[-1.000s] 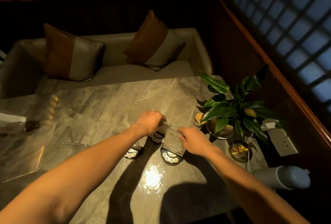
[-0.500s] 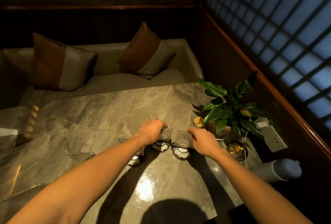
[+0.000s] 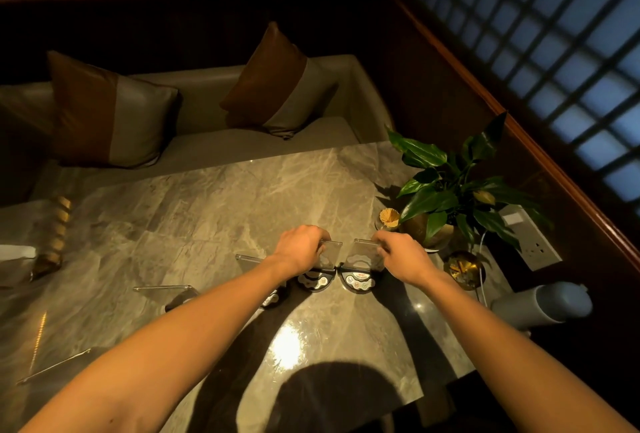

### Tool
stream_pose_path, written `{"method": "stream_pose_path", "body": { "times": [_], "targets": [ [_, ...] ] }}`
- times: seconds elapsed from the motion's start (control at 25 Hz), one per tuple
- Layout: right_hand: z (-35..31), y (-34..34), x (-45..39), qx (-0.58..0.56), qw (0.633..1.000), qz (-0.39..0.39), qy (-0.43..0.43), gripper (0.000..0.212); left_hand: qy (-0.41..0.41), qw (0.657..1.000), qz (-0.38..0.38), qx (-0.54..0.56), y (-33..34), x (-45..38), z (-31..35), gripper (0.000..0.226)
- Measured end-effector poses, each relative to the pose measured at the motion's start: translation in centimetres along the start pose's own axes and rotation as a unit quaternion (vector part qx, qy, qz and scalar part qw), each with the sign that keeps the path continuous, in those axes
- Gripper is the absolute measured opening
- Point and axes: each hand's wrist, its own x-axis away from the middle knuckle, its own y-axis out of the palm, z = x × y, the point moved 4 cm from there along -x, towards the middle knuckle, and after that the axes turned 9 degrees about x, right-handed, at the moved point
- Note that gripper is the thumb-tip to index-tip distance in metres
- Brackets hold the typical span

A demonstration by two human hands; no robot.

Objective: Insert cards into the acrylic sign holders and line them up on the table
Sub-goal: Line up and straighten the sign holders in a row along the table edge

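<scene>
Two clear acrylic sign holders stand side by side on the marble table [image 3: 214,211], each on a dark half-round base with a printed card. My left hand [image 3: 300,247] grips the top of the left holder [image 3: 328,259]. My right hand [image 3: 398,254] pinches the top edge of the right holder [image 3: 360,261]. A third holder [image 3: 249,259] stands behind my left forearm, partly hidden. A fourth holder [image 3: 162,289] stands further left, and another clear piece [image 3: 55,367] lies near the front left edge.
A potted plant [image 3: 450,190] stands at the table's right edge beside a toothpick cup [image 3: 388,218] and a brass dish [image 3: 464,268]. A grey bottle [image 3: 540,301] lies at right. A cushioned bench with two pillows [image 3: 270,83] runs behind the table.
Both hands have slid the two holders farther from me and set them apart, side by side. The view has tilted down a little.
</scene>
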Motion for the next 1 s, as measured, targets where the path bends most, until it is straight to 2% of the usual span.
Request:
{"method": "stream_pose_path", "body": {
  "times": [0.24,0.4,0.76,1.0],
  "targets": [
    [-1.4,0.1,0.8,0.031,0.999,0.008,-0.005,0.022,0.006,1.0,0.002,0.015,-0.4,0.3,-0.1,0.019],
    [-2.6,-2.2,0.7,0.055,0.998,0.028,-0.034,0.022,0.018,1.0,0.02,0.01,-2.5,0.0,0.1,0.021],
    [-5.2,-16.2,-5.7,0.082,0.976,0.124,-0.16,0.031,0.016,0.992,0.128,0.005,-13.3,-5.5,2.9,0.03],
    [-0.4,-24.8,-14.9,0.021,0.971,0.143,-0.189,0.032,-0.022,0.985,0.169,0.008,-17.2,-13.9,5.1,0.034]
  ]
}}
